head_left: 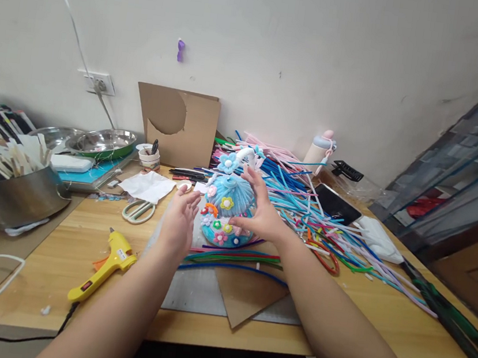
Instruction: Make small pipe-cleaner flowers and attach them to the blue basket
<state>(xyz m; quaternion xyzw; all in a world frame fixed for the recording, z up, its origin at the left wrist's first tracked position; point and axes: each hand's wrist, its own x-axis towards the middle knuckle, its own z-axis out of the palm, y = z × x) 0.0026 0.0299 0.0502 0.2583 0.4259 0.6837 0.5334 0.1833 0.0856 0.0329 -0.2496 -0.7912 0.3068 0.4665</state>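
Observation:
A blue fuzzy craft piece (228,201) with colourful flowers and a white and blue top stands upright at the middle of the table. Just left of it is my left hand (180,218), fingers apart and nothing in it, with a gap to the piece. On the other side my right hand (261,208) is spread with thumb and fingers apart, overlapping the right edge of the piece; whether it touches is unclear. Several pipe cleaners (229,256) lie in front of the piece.
A yellow glue gun (113,259) and white-handled scissors (138,212) lie left. A metal pot (23,193) of sticks stands far left. Cardboard (201,133) leans on the wall. Right are a pipe cleaner heap (290,185), a phone (338,204), a bottle (318,151) and green-handled cutters (445,309).

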